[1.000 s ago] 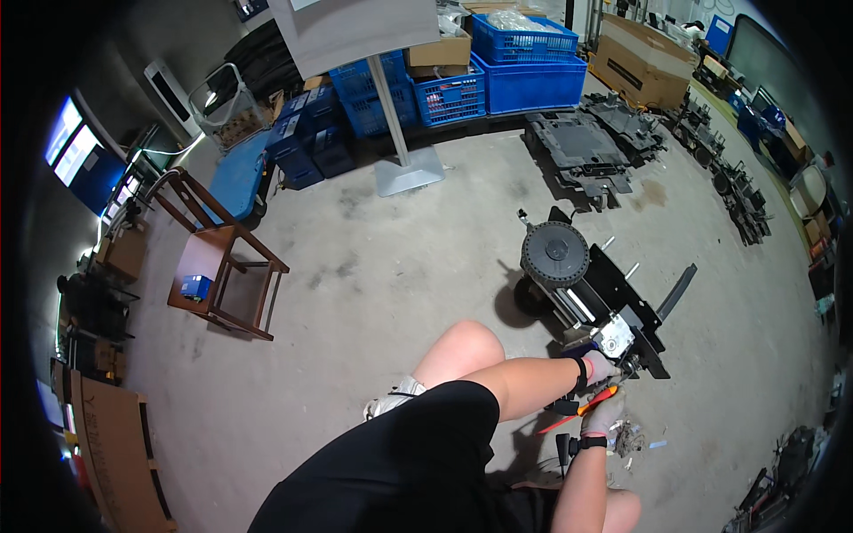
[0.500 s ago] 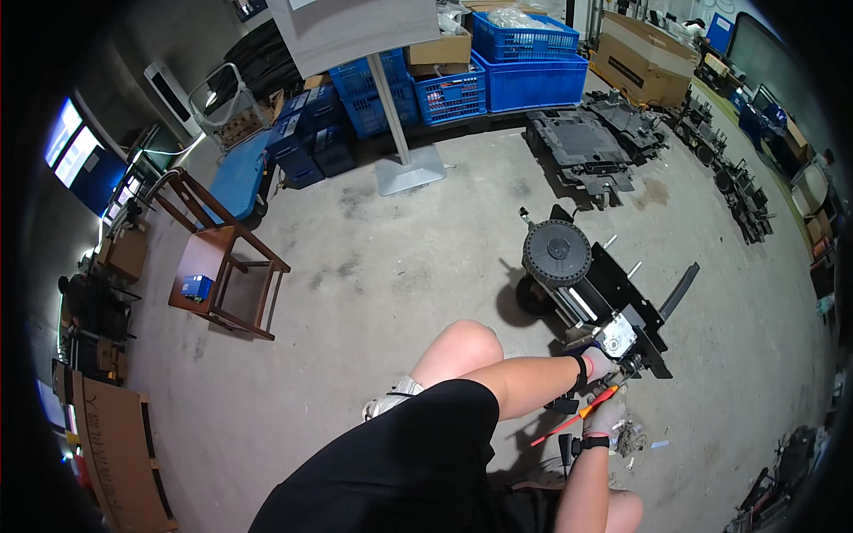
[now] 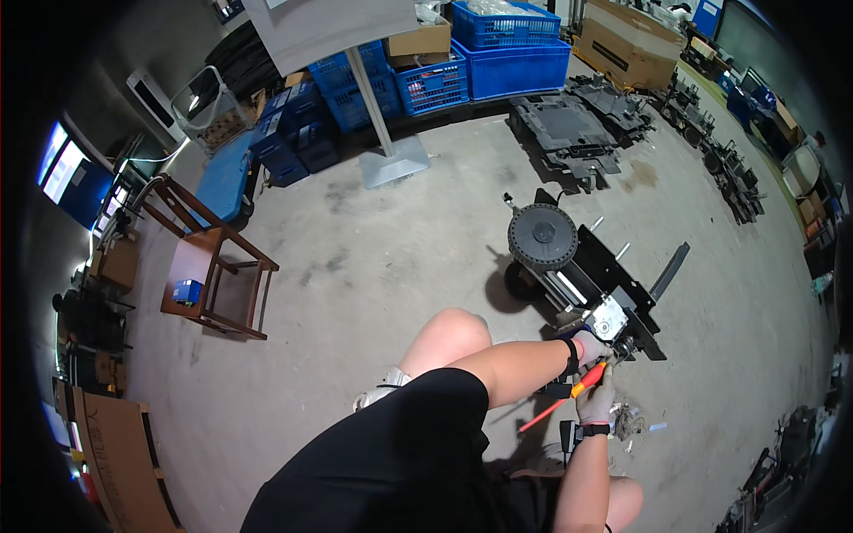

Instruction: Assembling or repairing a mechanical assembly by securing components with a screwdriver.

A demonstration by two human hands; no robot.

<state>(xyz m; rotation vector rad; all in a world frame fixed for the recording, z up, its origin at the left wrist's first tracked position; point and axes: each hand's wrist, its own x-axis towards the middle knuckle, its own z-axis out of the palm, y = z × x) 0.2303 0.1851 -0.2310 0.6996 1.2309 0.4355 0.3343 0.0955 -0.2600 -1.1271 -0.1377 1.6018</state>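
Observation:
A black wheeled machine assembly (image 3: 591, 266) stands on the floor in front of me, a round ribbed wheel (image 3: 543, 236) at its far end. Toward me it carries a silver gearbox-like block (image 3: 609, 318). My left hand (image 3: 590, 347), in a pale glove, is closed at the near end beside this block; what its fingers grip is hidden. Just below, my gloved right hand (image 3: 595, 401) is closed round a screwdriver (image 3: 587, 380) with a red and yellow handle. Its red shaft slants down to the left, away from the machine.
Small debris (image 3: 629, 420) lies on the floor right of my right hand. Flat black chassis parts (image 3: 569, 129) lie farther off, with blue crates (image 3: 515, 69) behind. A wooden chair (image 3: 200, 258) holding a small blue box stands left, near a sign stand's base (image 3: 395, 162).
The whole scene has shifted slightly left and up with my head. More of the screwdriver's handle shows, and my right hand sits a little lower against it. My left hand stays at the machine.

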